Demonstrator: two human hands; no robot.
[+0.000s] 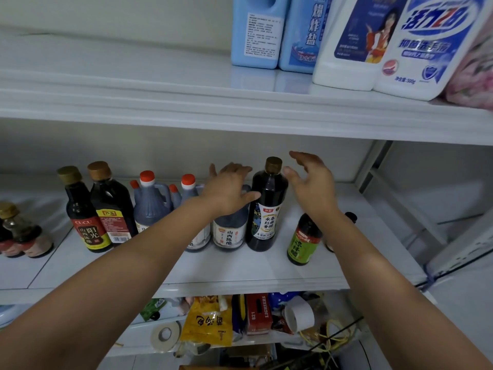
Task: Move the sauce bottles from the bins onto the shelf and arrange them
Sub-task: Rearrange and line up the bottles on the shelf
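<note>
Left grip (229, 190) and right grip (312, 182) both spread open, held nothing, flanked tall dark bottle (268, 222) upright on shelf (240, 271); left thumb just beside it

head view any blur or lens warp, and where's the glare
Head view: wide-angle warp makes the yellow-labelled bottle at the left and the white detergent bottle at top right seem to lean outward; light is soft and even, with a faint reflection of the blue jugs on the upper shelf; the left hand and right hand look slightly soft; the label of the tall dark bottle is readable.
</note>
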